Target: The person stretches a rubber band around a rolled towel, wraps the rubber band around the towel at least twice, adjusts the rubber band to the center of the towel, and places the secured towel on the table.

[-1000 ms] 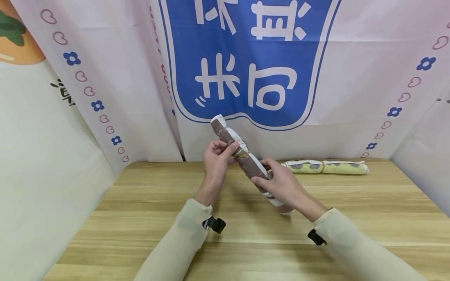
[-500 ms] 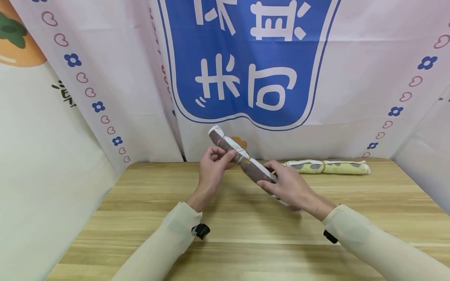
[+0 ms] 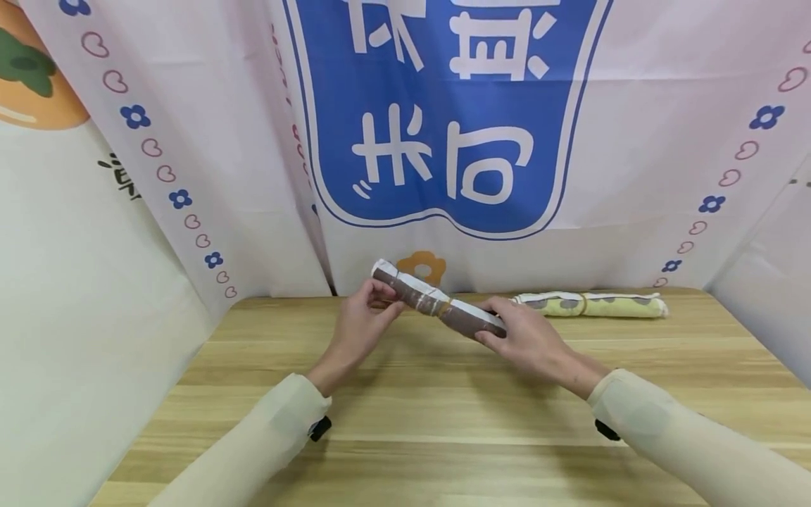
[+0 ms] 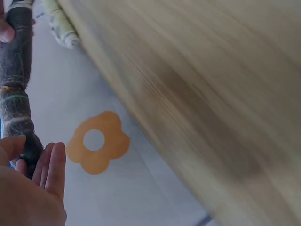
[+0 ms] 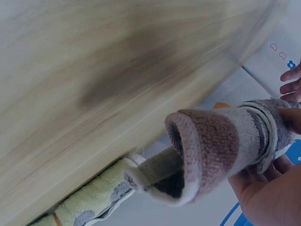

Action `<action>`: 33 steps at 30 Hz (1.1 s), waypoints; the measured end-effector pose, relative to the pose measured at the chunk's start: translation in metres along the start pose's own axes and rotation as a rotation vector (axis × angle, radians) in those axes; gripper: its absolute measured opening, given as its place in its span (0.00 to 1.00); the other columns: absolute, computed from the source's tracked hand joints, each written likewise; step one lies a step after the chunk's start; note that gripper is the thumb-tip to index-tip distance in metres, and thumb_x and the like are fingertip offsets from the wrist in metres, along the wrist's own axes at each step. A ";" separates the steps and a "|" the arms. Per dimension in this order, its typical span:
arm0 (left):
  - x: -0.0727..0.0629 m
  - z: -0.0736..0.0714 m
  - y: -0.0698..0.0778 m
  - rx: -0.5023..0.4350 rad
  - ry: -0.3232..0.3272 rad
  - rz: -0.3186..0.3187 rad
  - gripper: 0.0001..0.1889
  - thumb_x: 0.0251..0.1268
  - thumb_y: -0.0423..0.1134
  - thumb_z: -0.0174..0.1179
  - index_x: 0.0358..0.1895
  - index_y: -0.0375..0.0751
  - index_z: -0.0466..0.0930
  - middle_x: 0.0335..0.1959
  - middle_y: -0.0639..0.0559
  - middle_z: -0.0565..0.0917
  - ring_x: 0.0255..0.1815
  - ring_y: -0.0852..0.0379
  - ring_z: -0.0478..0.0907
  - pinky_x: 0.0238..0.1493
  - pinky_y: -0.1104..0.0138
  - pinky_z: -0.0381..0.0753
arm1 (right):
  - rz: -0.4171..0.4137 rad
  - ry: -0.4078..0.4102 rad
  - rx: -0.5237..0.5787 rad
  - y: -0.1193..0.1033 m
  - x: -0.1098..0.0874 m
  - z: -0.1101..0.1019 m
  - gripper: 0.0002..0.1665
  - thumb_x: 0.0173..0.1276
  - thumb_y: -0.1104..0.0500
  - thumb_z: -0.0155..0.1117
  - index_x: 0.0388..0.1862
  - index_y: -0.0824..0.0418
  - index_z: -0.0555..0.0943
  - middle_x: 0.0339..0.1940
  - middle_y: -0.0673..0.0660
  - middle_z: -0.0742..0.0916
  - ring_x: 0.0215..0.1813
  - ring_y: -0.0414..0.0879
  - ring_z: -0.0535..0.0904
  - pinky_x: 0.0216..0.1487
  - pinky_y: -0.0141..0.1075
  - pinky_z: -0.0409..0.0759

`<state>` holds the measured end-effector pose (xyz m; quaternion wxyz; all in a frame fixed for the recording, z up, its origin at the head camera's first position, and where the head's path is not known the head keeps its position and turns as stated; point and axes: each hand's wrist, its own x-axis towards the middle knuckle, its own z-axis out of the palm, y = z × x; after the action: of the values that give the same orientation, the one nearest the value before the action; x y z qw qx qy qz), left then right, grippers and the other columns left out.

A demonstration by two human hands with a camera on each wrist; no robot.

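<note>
A rolled towel, brown and white with a band round its middle, slants above the table, its left end higher. My right hand grips it near the lower end, thumb in front and fingers behind. In the right wrist view the towel's hollow brown end faces the camera, with a rolled inner layer showing. My left hand is at the upper end; the left wrist view shows fairly straight fingers beside that end and the thumb at its other side.
A yellow-green rolled towel with grey spots and a brown band lies along the table's back edge, just beyond my right hand. The wooden table meets a white printed cloth hanging behind it.
The brown towel has come down and turned flatter, its upper end lower. My left hand has moved left and down, from near the band toward the end; my right hand has shifted slightly right.
</note>
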<state>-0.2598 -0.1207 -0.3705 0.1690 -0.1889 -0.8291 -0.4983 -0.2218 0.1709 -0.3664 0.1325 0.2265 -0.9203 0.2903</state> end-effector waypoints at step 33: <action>0.025 -0.015 0.009 0.584 -0.637 0.413 0.29 0.76 0.54 0.66 0.69 0.37 0.79 0.63 0.45 0.84 0.64 0.48 0.80 0.66 0.53 0.78 | -0.193 -0.127 -0.178 0.007 -0.005 -0.012 0.17 0.68 0.64 0.76 0.53 0.60 0.82 0.44 0.52 0.88 0.44 0.48 0.86 0.46 0.50 0.85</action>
<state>-0.2757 -0.1268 -0.3455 0.0481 -0.4375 -0.8902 -0.1181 -0.2193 0.1850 -0.3621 0.1207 0.3190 -0.9230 0.1784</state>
